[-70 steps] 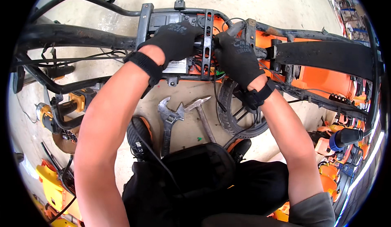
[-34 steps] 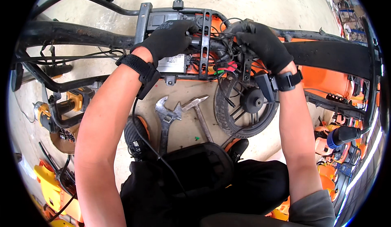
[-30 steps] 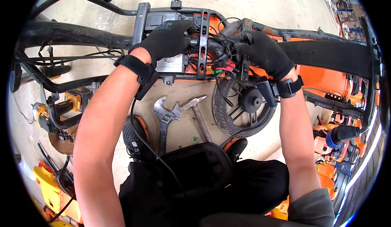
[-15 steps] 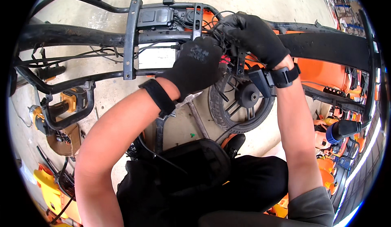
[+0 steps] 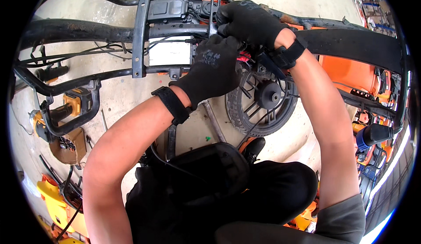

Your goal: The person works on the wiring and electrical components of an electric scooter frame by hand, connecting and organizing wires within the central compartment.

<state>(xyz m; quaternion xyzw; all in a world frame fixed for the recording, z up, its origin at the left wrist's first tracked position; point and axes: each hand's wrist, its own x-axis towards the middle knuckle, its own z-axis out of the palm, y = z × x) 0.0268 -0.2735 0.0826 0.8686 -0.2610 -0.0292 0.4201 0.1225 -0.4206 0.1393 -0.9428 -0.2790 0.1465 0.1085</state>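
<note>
Both my hands wear black gloves and meet over the frame of a two-wheeled vehicle. My left hand is closed beside the frame's middle tube; its fingertips are hidden, so what they pinch does not show. Just beyond it, my right hand curls down over the bunch of black cables, thumb and fingers drawn together; the gripped part is mostly covered. Red connectors peek out beneath the hands. A slotted metal bracket stands left of my right fingers.
A flat crossbar spans the frame tubes, with a white-labelled box beside it. Below my hands lies a spoked wheel. A hammer-like handle, a yellow-black power tool and a cardboard box of small parts rest on the floor.
My right hand has moved left and slightly up, its wrist turning over the cables and covering them. My left hand stays nearly in place. The view has shifted slightly.
</note>
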